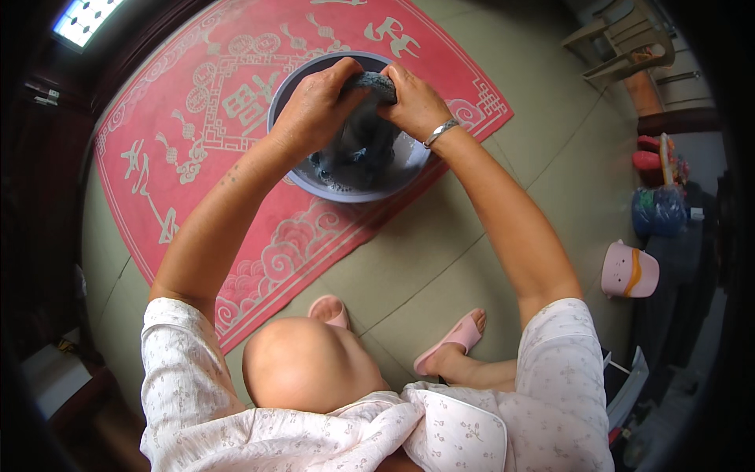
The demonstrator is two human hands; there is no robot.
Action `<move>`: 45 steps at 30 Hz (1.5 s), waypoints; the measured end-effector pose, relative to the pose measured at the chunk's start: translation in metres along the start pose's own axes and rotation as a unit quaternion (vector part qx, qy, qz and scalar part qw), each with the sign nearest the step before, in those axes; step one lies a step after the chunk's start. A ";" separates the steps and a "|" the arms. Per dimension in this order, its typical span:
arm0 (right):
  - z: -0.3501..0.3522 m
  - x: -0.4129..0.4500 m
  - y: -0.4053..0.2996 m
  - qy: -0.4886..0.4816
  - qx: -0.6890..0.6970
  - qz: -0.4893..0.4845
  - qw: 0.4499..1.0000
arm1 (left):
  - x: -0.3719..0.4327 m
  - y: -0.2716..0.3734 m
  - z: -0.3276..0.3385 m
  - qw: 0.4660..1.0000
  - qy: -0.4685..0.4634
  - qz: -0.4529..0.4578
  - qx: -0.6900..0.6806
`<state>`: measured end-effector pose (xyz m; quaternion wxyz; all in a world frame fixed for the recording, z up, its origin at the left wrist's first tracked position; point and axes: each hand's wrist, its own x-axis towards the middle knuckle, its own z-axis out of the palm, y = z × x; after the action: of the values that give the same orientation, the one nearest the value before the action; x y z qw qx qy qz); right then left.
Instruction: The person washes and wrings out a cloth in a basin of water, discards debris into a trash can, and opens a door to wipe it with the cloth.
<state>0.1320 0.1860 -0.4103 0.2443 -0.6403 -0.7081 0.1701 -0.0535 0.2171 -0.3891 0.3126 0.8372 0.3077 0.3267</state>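
Observation:
Both hands are raised over a grey-blue plastic basin [354, 197], gripping a dark wet cloth [377, 82] between them. My left hand [315, 103] holds the cloth's left part, fingers curled round it. Thumb and fingers of my right hand [416, 103], with a silver bracelet at the wrist, pinch its right end. Below the hands the dark fabric [368, 162] hangs or lies down into the basin; I cannot tell whether it is all one piece. Cloudy water with suds [336, 186] shows around it.
Under the basin lies a red patterned mat [236, 177] on a tiled floor [424, 265]. My feet in pink slippers [454, 342] are close by. To the right stand a pink bucket-like container [630, 270], a plastic-wrapped blue pack [657, 211] and a chair [631, 44].

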 end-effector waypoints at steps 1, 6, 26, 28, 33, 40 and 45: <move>0.003 -0.001 0.001 -0.014 0.006 0.052 0.999 | -0.001 0.000 0.001 1.000 -0.001 -0.013 0.014; 0.038 -0.012 0.022 -0.045 0.011 0.074 0.996 | -0.013 -0.015 0.006 0.994 0.035 -0.100 -0.028; 0.015 0.003 0.049 0.129 0.405 0.122 0.897 | -0.024 -0.054 0.002 0.983 0.107 -0.080 0.126; 0.022 0.000 0.057 0.082 0.251 0.148 0.953 | -0.019 -0.061 0.008 0.983 0.125 -0.053 0.127; 0.051 -0.014 0.056 -0.008 0.015 0.162 0.987 | -0.024 -0.077 0.057 0.992 0.037 -0.036 0.116; 0.112 -0.023 0.079 -0.206 -0.151 0.140 0.957 | -0.045 -0.133 0.120 0.957 -0.140 -0.046 0.249; 0.113 -0.018 0.074 -0.241 -0.203 0.159 0.936 | -0.041 -0.145 0.131 0.943 -0.197 -0.074 0.257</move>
<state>0.1299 0.1853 -0.5465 -0.0990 -0.7202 -0.6543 0.2084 -0.0268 0.2346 -0.5861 0.1643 0.9117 0.3744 0.0415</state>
